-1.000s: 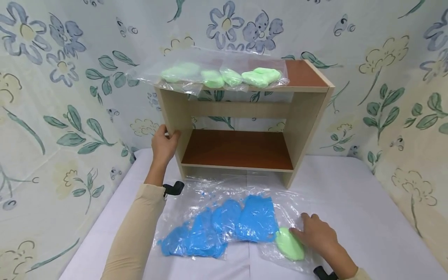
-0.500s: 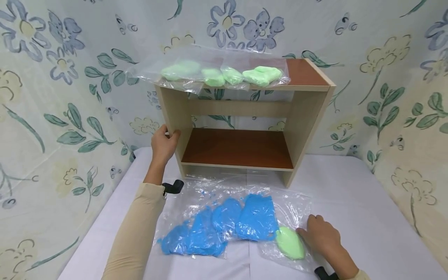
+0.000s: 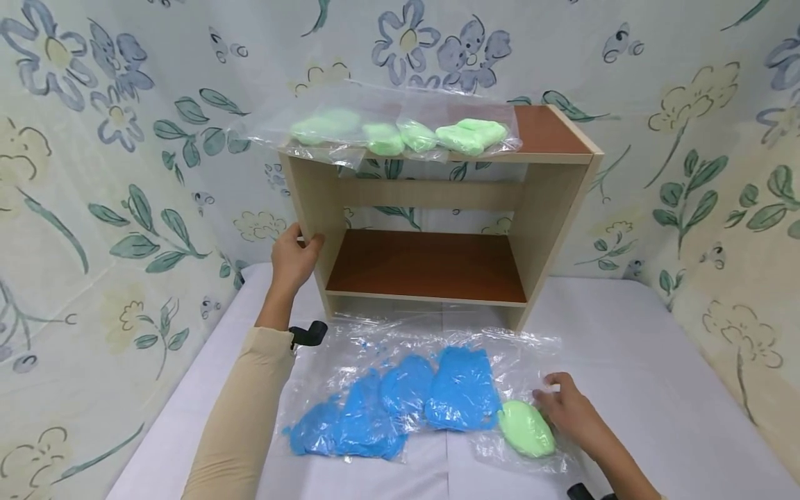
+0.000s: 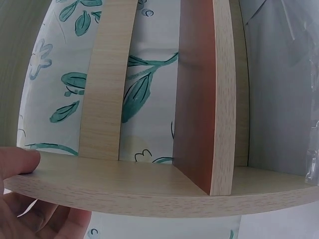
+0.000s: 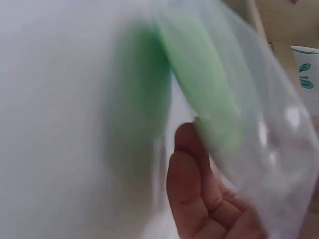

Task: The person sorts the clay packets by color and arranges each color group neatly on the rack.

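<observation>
My left hand (image 3: 294, 260) grips the left side panel (image 4: 124, 186) of a small wooden shelf unit (image 3: 553, 208), thumb inside and fingers outside. On the white cloth in front, my right hand (image 3: 571, 411) holds the right edge of a clear plastic bag (image 3: 521, 368), beside a flat light-green lump (image 3: 527, 429) in it. Close up in the right wrist view, curled fingers (image 5: 187, 194) touch the lifted plastic, which partly covers the hand; the thumb is hard to make out. Several blue lumps (image 3: 462, 389) lie under clear plastic left of the green one.
Across the unit's brown top, another clear bag (image 3: 375, 104) with several light-green lumps (image 3: 471, 135) hangs slightly over the front edge. A brown middle shelf (image 3: 425, 264) spans the unit. Flower-patterned cloth (image 3: 675, 208) surrounds the white-covered table (image 3: 644, 361).
My right hand first shifts slightly right, then a little up with the bag's edge. The green lump moves slightly right and tilts. The left hand keeps its place on the panel.
</observation>
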### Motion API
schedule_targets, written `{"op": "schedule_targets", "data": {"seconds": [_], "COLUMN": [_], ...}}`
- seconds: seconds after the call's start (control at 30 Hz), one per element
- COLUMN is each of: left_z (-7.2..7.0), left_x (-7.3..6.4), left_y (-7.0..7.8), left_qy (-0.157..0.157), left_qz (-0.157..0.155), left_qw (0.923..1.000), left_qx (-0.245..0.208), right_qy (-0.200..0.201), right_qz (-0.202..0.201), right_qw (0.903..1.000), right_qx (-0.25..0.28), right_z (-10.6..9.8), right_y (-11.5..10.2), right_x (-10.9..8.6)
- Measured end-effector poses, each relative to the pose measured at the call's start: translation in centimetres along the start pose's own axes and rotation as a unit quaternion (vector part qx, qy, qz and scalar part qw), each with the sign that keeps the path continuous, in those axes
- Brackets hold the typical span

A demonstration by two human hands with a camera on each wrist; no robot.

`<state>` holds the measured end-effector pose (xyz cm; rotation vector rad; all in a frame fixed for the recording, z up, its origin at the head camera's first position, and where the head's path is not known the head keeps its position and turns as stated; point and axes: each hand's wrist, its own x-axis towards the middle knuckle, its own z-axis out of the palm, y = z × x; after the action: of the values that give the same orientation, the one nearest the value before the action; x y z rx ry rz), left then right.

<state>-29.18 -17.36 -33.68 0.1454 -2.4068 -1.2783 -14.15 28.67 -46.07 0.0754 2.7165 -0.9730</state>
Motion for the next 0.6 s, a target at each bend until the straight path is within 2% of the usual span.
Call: {"op": "schedule_targets", "data": {"seconds": [0.1, 0.17, 0.33, 0.4, 0.6], "left_z": [0.0, 0.0, 0.1, 0.1, 0.0], "left_x": [0.1, 0.1, 0.1, 0.0, 0.0], "left_y": [-0.1, -0.1, -0.2, -0.2, -0.2], "left_qy": [0.004, 0.007, 0.009, 0.007, 0.013], "left_qz": [0.004, 0.012, 0.020, 0.020, 0.024], "left_qw": [1.0000, 0.9999, 0.9997, 0.9997, 0.9996], "left_qx": [-0.001, -0.001, 0.006, 0.008, 0.009], "right_qy": [-0.028, -0.029, 0.008, 0.023, 0.022], "right_qz": [0.000, -0.025, -0.114, -0.132, -0.126], "right_qw": [0.9986, 0.9982, 0.9933, 0.9902, 0.9912], "right_qx": [0.044, 0.047, -0.018, -0.040, -0.034], "right_z": [0.0, 0.1, 0.5, 0.5, 0.2], "right_y": [-0.2, -0.2, 0.2, 0.1, -0.1], "right_x": [-0.4, -0.9, -1.6, -1.6, -1.5]}}
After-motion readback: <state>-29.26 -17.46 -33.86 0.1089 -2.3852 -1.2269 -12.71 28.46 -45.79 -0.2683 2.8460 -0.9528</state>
